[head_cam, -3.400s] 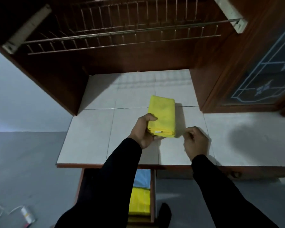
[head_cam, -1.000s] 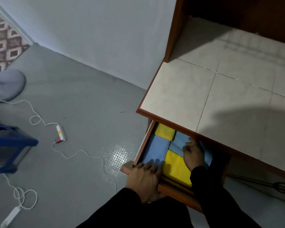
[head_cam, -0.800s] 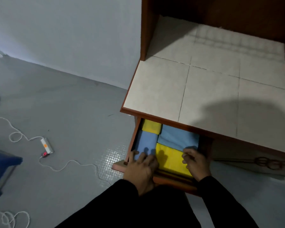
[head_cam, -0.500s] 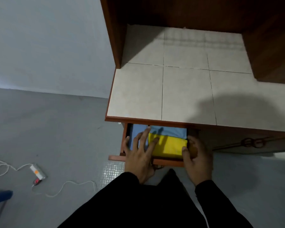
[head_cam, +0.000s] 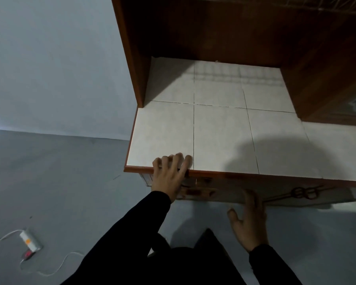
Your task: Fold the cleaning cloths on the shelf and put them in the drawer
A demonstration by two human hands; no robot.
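Observation:
The drawer [head_cam: 201, 191] sits pushed in under the tiled shelf [head_cam: 220, 138], only its wooden front showing. No cleaning cloths are in sight; the blue and yellow ones are hidden inside. My left hand [head_cam: 169, 175] rests over the shelf's front edge, fingers spread on the tile and palm against the drawer front. My right hand [head_cam: 249, 221] hangs lower, fingers straight, fingertips touching the bottom of the cabinet front to the right of the drawer. Neither hand holds anything.
A dark wooden cabinet [head_cam: 224, 27] rises behind the shelf, with a wire rack [head_cam: 337, 5] at the top right. A metal handle [head_cam: 302, 193] hangs on the front panel at right. A power strip [head_cam: 30, 241] with white cable lies on the grey floor.
The drawer with the folded blue and yellow cloths has gone from open to pushed in. My left hand rose onto the shelf edge; my right hand dropped off the drawer.

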